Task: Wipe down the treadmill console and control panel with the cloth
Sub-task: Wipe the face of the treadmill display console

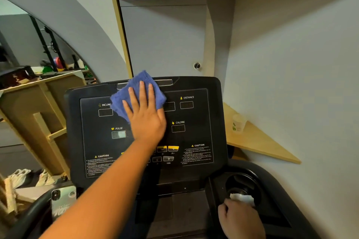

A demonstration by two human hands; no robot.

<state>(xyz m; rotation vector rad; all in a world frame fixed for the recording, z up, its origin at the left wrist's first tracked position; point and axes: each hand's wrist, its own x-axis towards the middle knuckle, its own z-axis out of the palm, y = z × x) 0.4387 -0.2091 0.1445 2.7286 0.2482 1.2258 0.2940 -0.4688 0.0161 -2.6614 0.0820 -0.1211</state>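
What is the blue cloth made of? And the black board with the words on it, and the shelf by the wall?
Blue cloth: soft, fuzzy fabric, probably terry or microfibre; its surface looks nubby. Console: smooth black plastic, judging by its slight sheen and printed labels. Shelf: pale wood or wood-look board, matte, with faint grain.

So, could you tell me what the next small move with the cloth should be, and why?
Probably slide the left hand, pressing the blue cloth flat with straight fingers, rightward across the console toward the DISTANCE and CALORIE windows. The cloth sits on the upper middle of the panel, so that side and the buttons below lie uncovered. The right hand rests by the cup holder.
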